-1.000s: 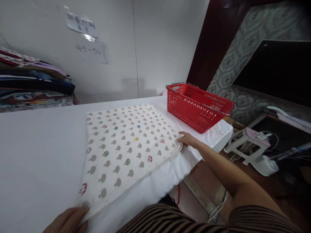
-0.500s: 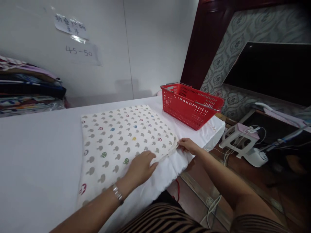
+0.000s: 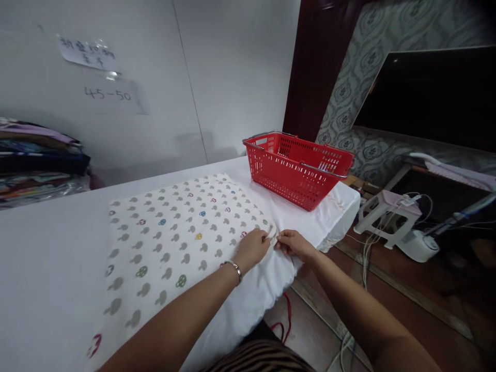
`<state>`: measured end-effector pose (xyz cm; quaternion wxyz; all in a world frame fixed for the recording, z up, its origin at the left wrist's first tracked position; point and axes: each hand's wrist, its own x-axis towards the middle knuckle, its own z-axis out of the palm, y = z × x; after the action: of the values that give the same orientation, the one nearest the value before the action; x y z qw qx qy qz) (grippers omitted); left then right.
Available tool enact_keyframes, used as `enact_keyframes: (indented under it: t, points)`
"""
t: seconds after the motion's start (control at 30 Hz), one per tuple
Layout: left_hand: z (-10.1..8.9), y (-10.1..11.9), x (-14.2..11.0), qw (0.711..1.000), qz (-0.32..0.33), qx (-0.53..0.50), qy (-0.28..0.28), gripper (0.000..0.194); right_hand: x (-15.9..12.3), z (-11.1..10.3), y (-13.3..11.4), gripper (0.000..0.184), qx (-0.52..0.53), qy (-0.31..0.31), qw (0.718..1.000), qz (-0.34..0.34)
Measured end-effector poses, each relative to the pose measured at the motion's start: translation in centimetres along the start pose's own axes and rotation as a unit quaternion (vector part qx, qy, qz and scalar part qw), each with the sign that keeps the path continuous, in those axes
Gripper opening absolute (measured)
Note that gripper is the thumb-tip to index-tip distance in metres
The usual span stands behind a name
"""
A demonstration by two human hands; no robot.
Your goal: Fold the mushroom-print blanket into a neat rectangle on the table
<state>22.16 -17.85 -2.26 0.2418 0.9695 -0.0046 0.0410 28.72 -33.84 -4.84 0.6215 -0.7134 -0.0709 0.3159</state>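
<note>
A folded white cloth printed with small grey and coloured mushrooms [image 3: 174, 243] lies flat on the white table [image 3: 50, 258]. My left hand [image 3: 252, 248], with a metal bracelet at the wrist, is closed on the cloth's near right corner. Right beside it my right hand [image 3: 294, 244] pinches the same corner, the two hands almost touching at the table's front edge.
An empty red plastic basket [image 3: 296, 168] with metal handles stands at the table's far right end. A stack of folded fabrics [image 3: 39, 165] sits at the back left against the white wall. On the floor to the right are a small white stool [image 3: 382, 214], cables and an appliance.
My left hand has moved from the cloth's near left corner across to its right corner, meeting my right hand there. The view has shifted to the right.
</note>
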Motion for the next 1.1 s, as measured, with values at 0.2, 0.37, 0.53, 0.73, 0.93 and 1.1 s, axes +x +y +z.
enact_keyframes:
  t: [0.2, 0.37, 0.53, 0.73, 0.93, 1.1]
  points:
    - [-0.2, 0.3, -0.6, 0.999, 0.025, -0.016, 0.023, 0.023, 0.0, 0.6, -1.1, 0.022, 0.039, -0.045, 0.998, -0.008]
    - [0.1, 0.1, -0.9, 0.998, 0.060, 0.018, 0.010, 0.025, -0.2, 0.7, -1.5, 0.025, 0.067, -0.024, 0.997, -0.003]
    - [-0.1, 0.7, -1.1, 0.997, 0.067, 0.023, -0.006, 0.018, 0.0, 0.6, -1.1, 0.027, 0.048, -0.020, 0.999, -0.013]
    - [-0.3, 0.4, 0.0, 0.999, 0.015, 0.047, -0.022, 0.018, -0.4, 0.3, -1.9, 0.025, -0.035, 0.011, 0.997, -0.067]
    - [-2.7, 0.2, 0.9, 0.998, -0.030, 0.038, 0.037, 0.020, 0.0, -0.6, -1.1, 0.021, -0.154, 0.072, 0.985, 0.006]
    - [-2.6, 0.7, 0.2, 0.997, 0.015, 0.063, 0.038, 0.019, 1.6, 0.0, -1.2, 0.027, -0.331, 0.086, 0.940, -0.007]
